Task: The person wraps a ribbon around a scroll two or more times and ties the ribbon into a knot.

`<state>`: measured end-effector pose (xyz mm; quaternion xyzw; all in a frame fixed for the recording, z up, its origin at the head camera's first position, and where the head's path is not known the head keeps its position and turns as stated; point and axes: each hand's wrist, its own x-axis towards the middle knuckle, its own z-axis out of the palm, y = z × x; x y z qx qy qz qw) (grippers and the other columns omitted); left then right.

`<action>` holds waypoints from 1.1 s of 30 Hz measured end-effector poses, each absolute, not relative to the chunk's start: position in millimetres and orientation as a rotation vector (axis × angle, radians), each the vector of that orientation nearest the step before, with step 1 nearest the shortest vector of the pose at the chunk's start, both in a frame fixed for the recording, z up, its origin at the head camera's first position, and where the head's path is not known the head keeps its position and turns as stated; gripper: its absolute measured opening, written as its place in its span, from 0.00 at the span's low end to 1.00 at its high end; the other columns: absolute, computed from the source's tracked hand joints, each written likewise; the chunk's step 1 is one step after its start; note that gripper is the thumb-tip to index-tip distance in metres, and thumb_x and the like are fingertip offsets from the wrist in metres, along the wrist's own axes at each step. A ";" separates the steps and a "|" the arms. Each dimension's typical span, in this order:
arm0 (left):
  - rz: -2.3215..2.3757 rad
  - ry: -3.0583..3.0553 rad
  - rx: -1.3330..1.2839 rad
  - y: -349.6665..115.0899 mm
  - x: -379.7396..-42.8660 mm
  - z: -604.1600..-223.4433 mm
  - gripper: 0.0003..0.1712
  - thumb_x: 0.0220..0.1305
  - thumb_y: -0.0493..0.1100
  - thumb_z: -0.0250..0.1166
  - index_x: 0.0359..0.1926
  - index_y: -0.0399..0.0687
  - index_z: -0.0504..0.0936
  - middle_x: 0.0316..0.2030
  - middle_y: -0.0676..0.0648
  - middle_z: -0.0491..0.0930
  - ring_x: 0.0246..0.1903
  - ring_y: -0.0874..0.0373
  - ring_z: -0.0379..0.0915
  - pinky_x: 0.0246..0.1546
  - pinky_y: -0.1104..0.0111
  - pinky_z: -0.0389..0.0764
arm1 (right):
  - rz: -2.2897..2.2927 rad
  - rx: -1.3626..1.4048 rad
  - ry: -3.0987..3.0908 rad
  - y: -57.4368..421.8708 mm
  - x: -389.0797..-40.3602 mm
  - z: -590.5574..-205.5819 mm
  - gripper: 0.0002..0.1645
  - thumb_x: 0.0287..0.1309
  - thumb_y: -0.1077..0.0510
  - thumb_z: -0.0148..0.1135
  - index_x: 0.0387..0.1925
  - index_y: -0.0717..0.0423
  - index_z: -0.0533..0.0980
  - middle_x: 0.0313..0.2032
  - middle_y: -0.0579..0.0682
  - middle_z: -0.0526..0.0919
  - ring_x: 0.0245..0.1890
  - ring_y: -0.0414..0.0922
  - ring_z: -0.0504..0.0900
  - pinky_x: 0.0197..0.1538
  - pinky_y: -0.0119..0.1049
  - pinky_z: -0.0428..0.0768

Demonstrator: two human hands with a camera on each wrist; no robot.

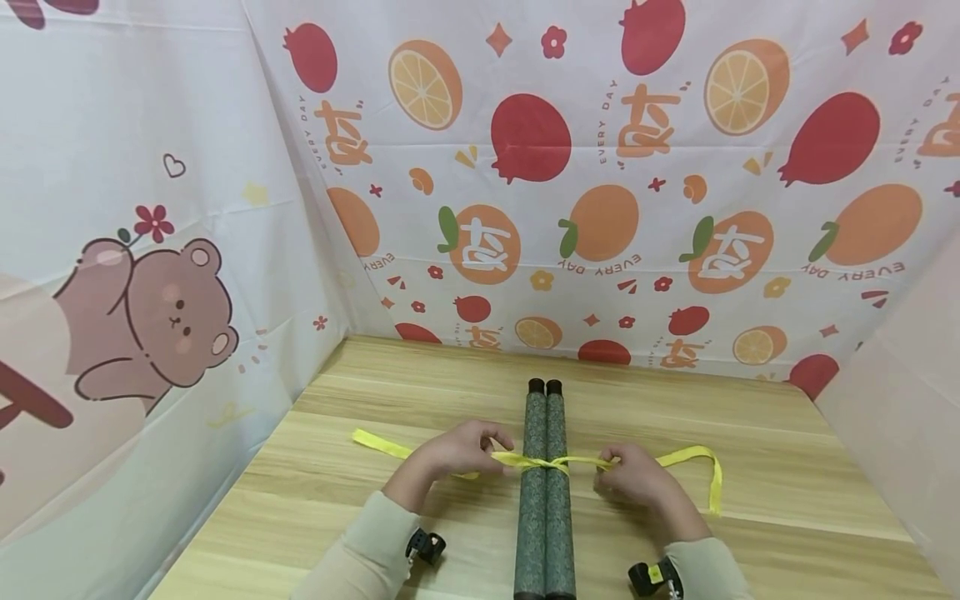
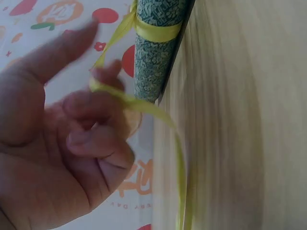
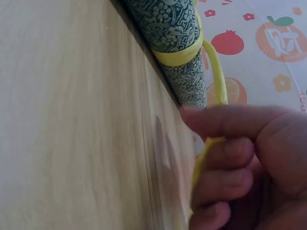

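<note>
Two slim green patterned scroll rolls [image 1: 533,525] with dark end knobs lie side by side on the wooden table. A yellow ribbon [image 1: 557,463] wraps around both, crossing in a twist on top. On the left, my left hand [image 1: 467,448] has the ribbon running over its curled fingers, the thumb held apart in the left wrist view; that tail trails down to the table. My right hand [image 1: 633,473] pinches the other ribbon length between thumb and curled forefinger, to the right of the rolls. In the right wrist view the ribbon band [image 3: 178,56] circles the patterned roll.
The wooden table [image 1: 780,467] meets a fruit-printed cloth [image 1: 600,150] at its back edge. A bear-printed cloth [image 1: 180,317] hangs on the left. Ribbon tails lie out past both hands. A black camera [image 1: 426,546] sits on the left wrist, another [image 1: 651,577] on the right.
</note>
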<state>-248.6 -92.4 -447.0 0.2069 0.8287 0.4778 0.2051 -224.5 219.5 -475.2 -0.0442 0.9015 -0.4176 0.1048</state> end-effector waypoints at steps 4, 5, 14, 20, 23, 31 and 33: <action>1.421 2.459 0.614 -85.7 -250.9 -447.8 0.16 0.52 0.29 0.69 0.45 0.37 0.83 0.29 0.47 0.78 0.28 0.59 0.71 0.27 0.72 0.76 | -1.219 0.073 2.807 220.6 -225.7 -474.3 0.11 0.58 0.55 0.65 0.38 0.57 0.77 0.20 0.50 0.78 0.15 0.41 0.67 0.22 0.34 0.68; 1.458 2.503 0.616 -83.5 -251.5 -447.9 0.14 0.53 0.28 0.68 0.44 0.37 0.83 0.31 0.46 0.79 0.29 0.59 0.72 0.28 0.72 0.77 | -1.229 0.108 2.845 220.4 -226.2 -473.8 0.11 0.61 0.53 0.63 0.39 0.57 0.77 0.19 0.49 0.78 0.14 0.41 0.67 0.20 0.33 0.67; 1.647 2.660 0.546 -68.8 -249.9 -446.1 0.07 0.64 0.34 0.63 0.41 0.45 0.85 0.31 0.49 0.83 0.27 0.56 0.77 0.25 0.70 0.78 | -1.703 0.119 2.925 206.6 -221.8 -461.9 0.11 0.67 0.57 0.58 0.45 0.57 0.81 0.29 0.54 0.86 0.24 0.46 0.84 0.27 0.34 0.81; 1.714 2.584 0.482 -63.8 -244.6 -441.3 0.11 0.66 0.37 0.59 0.49 0.44 0.78 0.33 0.44 0.85 0.28 0.46 0.80 0.24 0.67 0.78 | -1.732 0.082 3.081 199.1 -219.4 -457.5 0.07 0.63 0.59 0.62 0.39 0.54 0.84 0.24 0.51 0.81 0.19 0.41 0.75 0.22 0.30 0.73; 1.687 2.629 0.458 -62.8 -242.7 -440.9 0.07 0.66 0.40 0.60 0.44 0.46 0.75 0.28 0.49 0.84 0.23 0.55 0.75 0.23 0.68 0.75 | -1.660 0.051 3.136 199.0 -220.1 -459.1 0.05 0.61 0.58 0.65 0.37 0.53 0.84 0.21 0.48 0.77 0.18 0.38 0.68 0.21 0.29 0.68; 1.504 2.837 0.494 -60.9 -242.5 -445.6 0.07 0.62 0.43 0.64 0.27 0.53 0.77 0.23 0.53 0.76 0.24 0.62 0.69 0.25 0.69 0.73 | -1.630 0.033 3.093 199.5 -219.4 -462.8 0.04 0.58 0.58 0.68 0.34 0.55 0.84 0.20 0.48 0.75 0.17 0.38 0.67 0.20 0.30 0.67; 1.498 2.844 0.485 -60.5 -242.7 -446.1 0.06 0.61 0.43 0.63 0.27 0.53 0.78 0.24 0.51 0.77 0.23 0.61 0.69 0.23 0.69 0.72 | -1.628 0.041 3.090 199.8 -219.5 -463.5 0.04 0.57 0.59 0.68 0.33 0.55 0.84 0.19 0.48 0.75 0.17 0.38 0.67 0.20 0.30 0.66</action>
